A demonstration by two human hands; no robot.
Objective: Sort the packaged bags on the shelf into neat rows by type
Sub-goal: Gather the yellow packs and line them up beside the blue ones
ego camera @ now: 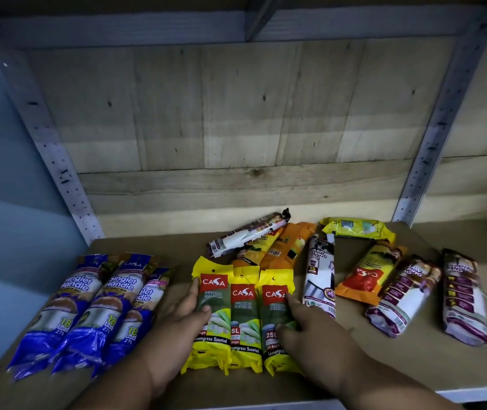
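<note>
Three yellow lemongrass bags (pixel 243 316) lie side by side at the shelf's front middle. My left hand (pixel 177 324) presses flat against their left edge, and my right hand (pixel 301 324) rests on the rightmost one, fingers apart; neither grips anything. Three blue singlet-handle bags (pixel 88 309) form a row at the left. Behind lies a loose pile of orange bags (pixel 280 247) with a white-purple bag (pixel 248 235) on top. To the right are scattered white-purple drawstring bags (pixel 320 279) (pixel 403 297) (pixel 462 297), one orange bag (pixel 366 273) and one yellow bag (pixel 357 229).
The brown shelf board (pixel 414 359) has a white front edge. A wooden plank back wall (pixel 236 128) closes the rear. Perforated metal uprights (pixel 67 179) (pixel 431 149) stand at the back corners. Another shelf is overhead.
</note>
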